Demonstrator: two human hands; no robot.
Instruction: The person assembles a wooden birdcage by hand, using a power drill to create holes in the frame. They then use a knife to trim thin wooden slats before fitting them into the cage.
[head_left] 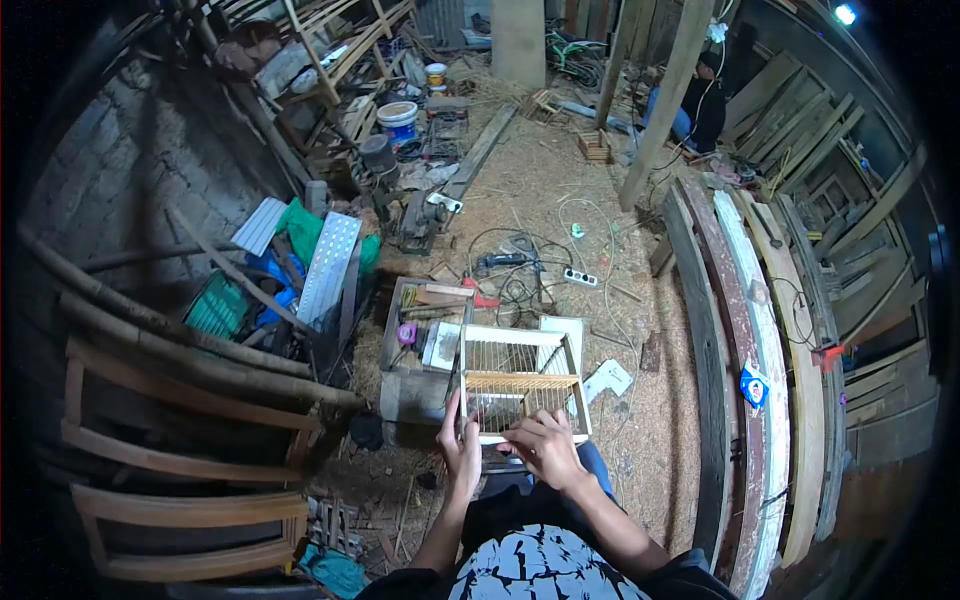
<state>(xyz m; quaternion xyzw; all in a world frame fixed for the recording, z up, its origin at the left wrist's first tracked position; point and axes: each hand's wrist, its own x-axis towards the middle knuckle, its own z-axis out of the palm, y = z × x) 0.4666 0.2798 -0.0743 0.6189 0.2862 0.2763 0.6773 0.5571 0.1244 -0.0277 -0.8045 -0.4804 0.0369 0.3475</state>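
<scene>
A small wooden cage [522, 381] with thin upright bars rests over my lap, tilted so that I look into it. My left hand [461, 455] grips its left side near the front corner, the thumb inside against the frame. My right hand [546, 448] lies over the near edge toward the right corner, fingers bent and closed on the frame. The fingertips are partly hidden, so whether a small piece is pinched there cannot be seen. Just beyond the cage is a white board [566, 345], partly covered by it.
A wooden box [392, 340] with a pink tape measure [407, 334] stands ahead left. Beyond lie a corded power tool [505, 260] and a power strip [580, 277]. Long planks [740, 350] run along the right, wooden frames [190, 508] at left. Another person [703, 105] sits far right.
</scene>
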